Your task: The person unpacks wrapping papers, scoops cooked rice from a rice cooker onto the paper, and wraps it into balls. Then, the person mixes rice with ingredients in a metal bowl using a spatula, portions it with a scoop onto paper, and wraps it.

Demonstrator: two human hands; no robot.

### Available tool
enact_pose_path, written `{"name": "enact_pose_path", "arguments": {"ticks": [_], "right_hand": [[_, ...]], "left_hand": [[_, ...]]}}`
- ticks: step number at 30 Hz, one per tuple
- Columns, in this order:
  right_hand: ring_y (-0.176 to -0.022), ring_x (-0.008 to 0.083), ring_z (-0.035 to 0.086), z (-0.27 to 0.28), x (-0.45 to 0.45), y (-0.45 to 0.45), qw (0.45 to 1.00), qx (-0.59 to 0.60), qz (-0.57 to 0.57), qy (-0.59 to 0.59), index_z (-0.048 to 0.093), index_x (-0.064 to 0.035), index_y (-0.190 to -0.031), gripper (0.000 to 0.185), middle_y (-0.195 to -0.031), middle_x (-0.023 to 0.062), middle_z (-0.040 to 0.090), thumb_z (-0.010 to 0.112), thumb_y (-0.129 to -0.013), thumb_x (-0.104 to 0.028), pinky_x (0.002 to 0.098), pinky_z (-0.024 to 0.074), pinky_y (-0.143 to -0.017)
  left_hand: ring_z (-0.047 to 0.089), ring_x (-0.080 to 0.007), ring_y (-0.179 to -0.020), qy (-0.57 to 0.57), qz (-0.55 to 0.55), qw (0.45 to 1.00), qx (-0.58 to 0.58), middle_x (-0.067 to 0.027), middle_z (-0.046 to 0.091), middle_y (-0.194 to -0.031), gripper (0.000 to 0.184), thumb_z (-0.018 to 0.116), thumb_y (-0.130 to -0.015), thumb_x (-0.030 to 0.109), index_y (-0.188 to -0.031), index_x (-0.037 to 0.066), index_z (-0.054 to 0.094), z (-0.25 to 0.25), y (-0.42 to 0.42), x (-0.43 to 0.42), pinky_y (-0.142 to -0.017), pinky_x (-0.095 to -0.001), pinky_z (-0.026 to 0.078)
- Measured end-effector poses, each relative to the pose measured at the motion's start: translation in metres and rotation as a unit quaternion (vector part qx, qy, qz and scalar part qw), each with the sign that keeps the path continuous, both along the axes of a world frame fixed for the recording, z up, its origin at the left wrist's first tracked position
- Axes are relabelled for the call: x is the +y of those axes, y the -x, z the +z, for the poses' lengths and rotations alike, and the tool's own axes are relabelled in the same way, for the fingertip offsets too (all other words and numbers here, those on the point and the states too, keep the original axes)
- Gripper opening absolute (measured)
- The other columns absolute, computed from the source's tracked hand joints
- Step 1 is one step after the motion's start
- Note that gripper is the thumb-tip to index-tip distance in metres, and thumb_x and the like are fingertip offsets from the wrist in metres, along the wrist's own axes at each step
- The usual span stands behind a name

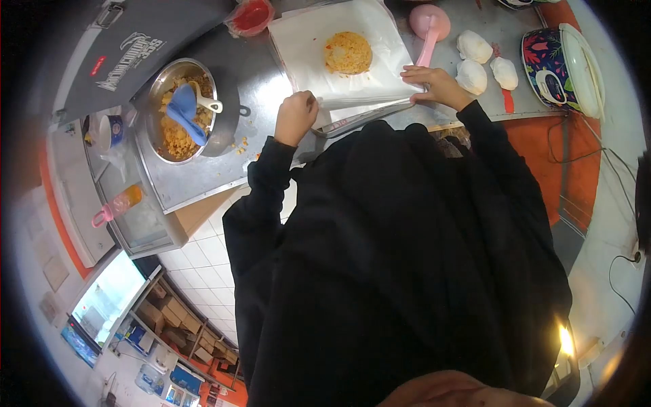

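A rounded mound of orange-yellow fried rice (348,53) lies on a stack of white wrapping paper (298,42). My left hand (296,117) is closed on the paper's near left corner. At the near right corner, my right hand (442,87) grips the same sheet between thumb and fingers. The near edge of the paper is slightly raised between my hands. Just beyond my right hand lies a pink ladle (428,30), bowl end away from me. Several white bundles (472,76) sit to the right of it.
On the left, a steel bowl (211,91) holds rice, a blue scoop (186,114) and a white-handled utensil. A red container (249,16) stands at the back. To the right is a patterned pot (542,71) with a pale lid. Rice crumbs dot the metal counter (196,183).
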State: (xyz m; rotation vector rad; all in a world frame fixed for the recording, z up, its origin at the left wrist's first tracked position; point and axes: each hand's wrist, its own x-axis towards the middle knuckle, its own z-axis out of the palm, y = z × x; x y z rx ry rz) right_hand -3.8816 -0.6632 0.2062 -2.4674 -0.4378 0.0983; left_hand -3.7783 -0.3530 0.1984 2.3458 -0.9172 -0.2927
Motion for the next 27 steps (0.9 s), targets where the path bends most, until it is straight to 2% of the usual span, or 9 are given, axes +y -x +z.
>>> {"name": "enact_pose_path", "arguments": {"ticks": [2,9,12,14,15,17,24,26,27], "right_hand": [[-0.1,0.0228,0.048,-0.003,0.001,0.0,1.0,0.0,-0.02,-0.005,0.059,-0.0006,-0.086,0.025,-0.095,0.0098,0.057,0.062,-0.065,-0.014,0.0302,0.0389,-0.082],[-0.094,0.0222,0.052,-0.001,0.002,-0.013,0.996,0.078,-0.032,-0.011,0.06,-0.0015,-0.078,0.017,-0.086,0.0088,0.059,0.061,-0.066,-0.013,0.0273,0.042,-0.075],[-0.097,0.0204,0.051,0.0,0.007,-0.016,0.99,0.129,-0.037,-0.037,0.06,-0.003,-0.074,0.013,-0.089,0.0071,0.059,0.062,-0.065,-0.012,0.0338,0.0372,-0.084],[-0.101,0.0183,0.048,0.002,0.013,-0.016,0.995,0.095,-0.011,0.007,0.06,-0.0048,-0.069,0.009,-0.093,0.0047,0.059,0.062,-0.064,-0.012,0.0447,0.0254,-0.092],[-0.101,0.0183,0.048,-0.001,0.013,-0.016,0.995,0.096,-0.009,0.008,0.06,-0.0048,-0.069,0.009,-0.093,0.0047,0.059,0.062,-0.064,-0.012,0.0447,0.0254,-0.092],[-0.104,0.0195,0.045,-0.007,0.013,-0.017,0.993,0.118,-0.012,0.01,0.06,-0.0073,-0.065,0.011,-0.095,0.0038,0.058,0.061,-0.064,-0.018,0.0482,0.0148,-0.095],[-0.101,0.0188,0.047,-0.008,0.016,-0.023,0.993,0.115,-0.017,0.001,0.057,-0.0069,-0.068,0.009,-0.093,0.0036,0.058,0.057,-0.067,-0.015,0.0447,0.0198,-0.092],[-0.084,0.0219,0.054,-0.01,0.019,-0.023,0.998,0.05,-0.037,-0.024,0.053,-0.0065,-0.073,0.01,-0.082,0.0059,0.059,0.055,-0.069,-0.015,0.0378,0.0339,-0.078],[-0.084,0.0219,0.054,-0.013,0.02,-0.025,0.998,0.05,-0.037,-0.024,0.053,-0.0065,-0.073,0.01,-0.082,0.0059,0.059,0.055,-0.069,-0.015,0.0378,0.0339,-0.078]], "left_hand": [[0.057,-0.0275,-0.059,0.047,0.035,0.997,0.056,-0.0152,0.057,-0.063,0.016,0.054,-0.07,0.015,-0.067,0.0,0.057,0.008,-0.001,0.0,-0.056,-0.033,0.045],[0.058,-0.0261,-0.06,0.021,0.032,0.996,0.078,-0.0156,0.058,-0.065,0.016,0.056,-0.071,0.015,-0.071,0.0,0.059,0.008,-0.004,0.005,-0.058,-0.0306,0.046],[0.059,-0.0254,-0.061,0.02,0.031,0.996,0.082,-0.0153,0.058,-0.066,0.016,0.056,-0.07,0.016,-0.071,0.0,0.06,0.011,-0.004,0.006,-0.058,-0.0302,0.046],[0.059,-0.0247,-0.062,0.028,0.029,0.995,0.095,-0.0149,0.058,-0.066,0.016,0.057,-0.07,0.017,-0.072,0.001,0.06,0.011,-0.005,0.007,-0.059,-0.0297,0.046],[0.059,-0.0247,-0.062,0.028,0.03,0.995,0.096,-0.0149,0.058,-0.066,0.016,0.057,-0.07,0.017,-0.072,0.001,0.06,0.012,-0.005,0.007,-0.059,-0.0297,0.046],[0.059,-0.0243,-0.062,0.008,0.031,0.994,0.105,-0.0147,0.059,-0.066,0.016,0.057,-0.07,0.017,-0.072,0.002,0.061,0.014,-0.005,0.007,-0.059,-0.0294,0.047],[0.059,-0.0239,-0.061,0.009,0.033,0.993,0.117,-0.0143,0.059,-0.066,0.017,0.057,-0.07,0.018,-0.072,0.002,0.061,0.009,-0.006,0.009,-0.059,-0.029,0.046],[0.059,-0.0239,-0.063,0.031,0.01,0.989,0.144,-0.0131,0.059,-0.067,0.021,0.058,-0.07,0.023,-0.073,0.003,0.06,0.008,-0.005,0.009,-0.059,-0.0296,0.046],[0.059,-0.0239,-0.063,0.031,0.011,0.989,0.144,-0.0131,0.059,-0.067,0.021,0.058,-0.07,0.023,-0.073,0.003,0.06,0.007,-0.004,0.008,-0.059,-0.0296,0.046]]}}
